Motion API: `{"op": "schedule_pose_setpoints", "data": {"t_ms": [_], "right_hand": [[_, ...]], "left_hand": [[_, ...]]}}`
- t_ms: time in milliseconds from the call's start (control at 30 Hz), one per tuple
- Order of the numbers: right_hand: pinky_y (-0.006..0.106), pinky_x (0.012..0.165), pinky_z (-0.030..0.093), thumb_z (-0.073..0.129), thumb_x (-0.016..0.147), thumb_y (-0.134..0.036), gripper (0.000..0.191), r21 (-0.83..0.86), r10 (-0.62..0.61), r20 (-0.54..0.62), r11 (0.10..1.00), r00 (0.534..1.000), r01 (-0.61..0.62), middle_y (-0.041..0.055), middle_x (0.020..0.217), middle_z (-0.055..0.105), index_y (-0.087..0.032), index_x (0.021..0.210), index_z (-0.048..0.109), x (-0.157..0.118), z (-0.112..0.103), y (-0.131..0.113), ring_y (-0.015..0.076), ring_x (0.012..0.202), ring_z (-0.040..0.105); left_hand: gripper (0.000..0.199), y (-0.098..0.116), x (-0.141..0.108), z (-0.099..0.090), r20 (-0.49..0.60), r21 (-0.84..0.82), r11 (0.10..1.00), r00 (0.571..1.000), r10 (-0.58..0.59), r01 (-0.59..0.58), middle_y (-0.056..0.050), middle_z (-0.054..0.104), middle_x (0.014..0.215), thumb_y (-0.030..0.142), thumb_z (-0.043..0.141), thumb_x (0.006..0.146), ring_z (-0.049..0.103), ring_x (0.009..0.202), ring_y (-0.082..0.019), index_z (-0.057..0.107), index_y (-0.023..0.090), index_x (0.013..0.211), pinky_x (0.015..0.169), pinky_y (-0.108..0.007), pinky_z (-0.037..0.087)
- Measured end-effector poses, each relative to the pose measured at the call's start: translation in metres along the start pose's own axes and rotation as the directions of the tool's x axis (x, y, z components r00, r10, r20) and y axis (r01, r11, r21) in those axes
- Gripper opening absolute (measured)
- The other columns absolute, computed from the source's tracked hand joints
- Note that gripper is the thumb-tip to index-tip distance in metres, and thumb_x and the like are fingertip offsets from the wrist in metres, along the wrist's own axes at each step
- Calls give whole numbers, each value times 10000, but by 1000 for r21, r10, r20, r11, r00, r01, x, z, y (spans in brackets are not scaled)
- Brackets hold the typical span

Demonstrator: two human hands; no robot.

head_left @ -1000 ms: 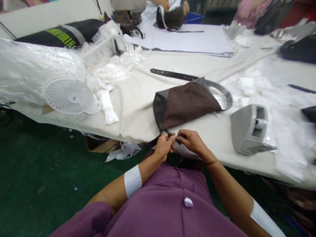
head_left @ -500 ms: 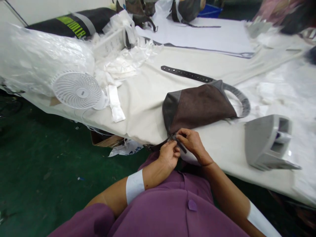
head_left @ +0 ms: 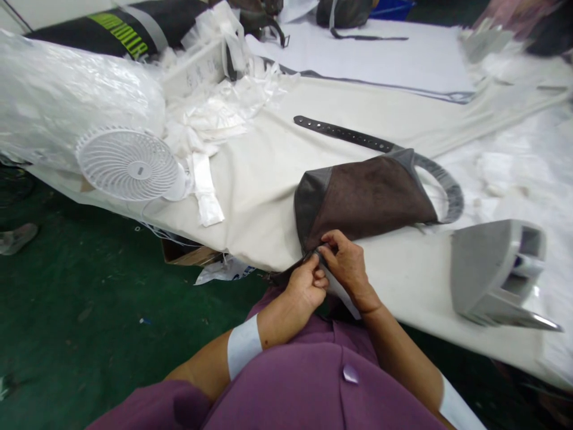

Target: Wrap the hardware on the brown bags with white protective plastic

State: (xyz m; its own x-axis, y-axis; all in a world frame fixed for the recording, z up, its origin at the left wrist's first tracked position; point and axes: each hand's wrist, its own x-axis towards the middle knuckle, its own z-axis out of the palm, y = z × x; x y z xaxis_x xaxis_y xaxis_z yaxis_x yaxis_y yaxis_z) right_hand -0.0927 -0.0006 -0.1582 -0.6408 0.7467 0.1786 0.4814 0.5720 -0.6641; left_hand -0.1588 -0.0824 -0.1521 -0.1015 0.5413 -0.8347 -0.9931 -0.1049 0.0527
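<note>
A brown suede bag (head_left: pixel 373 200) with dark grey leather ends lies on the table in front of me. Its near corner reaches the table's front edge, where both my hands are working. My left hand (head_left: pixel 308 285) is closed, thumb and finger pinching the dark strap (head_left: pixel 286 275) at that corner. Right beside it, my right hand (head_left: pixel 347 263) has its fingertips closed on the same strap end; the fingers hide the exact spot. From the bag's far side runs a black punched strap (head_left: pixel 344 134), and a wrapped grey strap loop (head_left: pixel 450 188) curves at its right.
A grey tape dispenser (head_left: pixel 486 269) stands near the right front edge. To the left are a white fan (head_left: pixel 138 170), clear plastic wrapping (head_left: pixel 80 95) and white scraps (head_left: pixel 224 113). Another bag (head_left: pixel 344 13) lies at the back. Someone's shoe (head_left: pixel 18 239) shows on the green floor.
The dark strap tip that stuck out below my fingers no longer shows. My right hand has turned slightly over the strap, and my left stays pinched. The camera view has shifted a little.
</note>
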Motion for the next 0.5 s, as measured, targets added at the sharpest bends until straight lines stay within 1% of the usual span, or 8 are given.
{"op": "schedule_pose_setpoints", "data": {"t_ms": [33,100,167,200,267,333,367,500], "right_hand": [[268,658,423,572,772,-211,104,-6,-14,-20,1000,1000,14,12,732,615,-205,876,586,0,-2,-1,162,663,565],[274,671,424,551,808,-223,55,-36,-62,-107,998,992,58,26,756,617,-205,842,589,-4,-7,-4,164,678,556],[278,694,421,523,846,-230,92,-81,-133,-187,990,973,119,35,763,614,-202,804,600,-12,-13,-8,168,707,549],[276,701,419,513,860,-232,121,-99,-169,-191,983,967,152,35,760,614,-200,794,610,-16,-15,-9,168,718,549],[272,710,419,505,873,-228,151,-118,-222,-115,971,968,208,40,771,626,-195,803,635,-24,-16,-10,170,743,558],[274,711,422,510,866,-215,158,-126,-216,-24,969,976,211,55,799,641,-185,832,661,-27,-12,-8,177,762,569],[277,714,424,513,858,-207,162,-125,-192,1,974,981,190,62,809,647,-178,846,672,-26,-10,-6,181,768,575],[286,725,431,530,814,-199,179,-55,-56,34,997,998,58,64,816,677,-178,839,707,-16,2,2,186,761,597]], "left_hand": [[122,0,-1,1,-8,19,1000,1000,-4,4,74,353,483,123,531,852,297,340,-19,506,150,736,319,-130,164],[173,1,-2,3,-35,61,998,999,7,-5,81,319,457,133,516,860,284,333,-26,473,158,694,325,-137,162],[215,2,-3,5,-50,109,994,998,26,-21,85,289,437,142,516,857,272,329,-33,440,166,657,331,-146,159],[229,2,-3,6,-52,135,990,998,45,-38,86,283,431,140,523,850,272,331,-34,428,168,644,336,-149,163],[232,2,0,7,-40,181,980,995,93,-84,81,307,435,136,556,825,292,344,-34,427,166,634,350,-151,185],[222,2,3,7,-31,217,967,989,142,-132,76,341,447,141,600,795,304,356,-31,442,162,640,360,-151,196],[216,2,4,7,-30,231,961,986,165,-153,77,347,451,145,615,784,298,356,-27,449,161,647,361,-150,189],[216,3,6,7,-40,288,934,972,233,-212,95,311,443,137,624,775,251,333,-15,444,163,658,350,-149,131]]}}
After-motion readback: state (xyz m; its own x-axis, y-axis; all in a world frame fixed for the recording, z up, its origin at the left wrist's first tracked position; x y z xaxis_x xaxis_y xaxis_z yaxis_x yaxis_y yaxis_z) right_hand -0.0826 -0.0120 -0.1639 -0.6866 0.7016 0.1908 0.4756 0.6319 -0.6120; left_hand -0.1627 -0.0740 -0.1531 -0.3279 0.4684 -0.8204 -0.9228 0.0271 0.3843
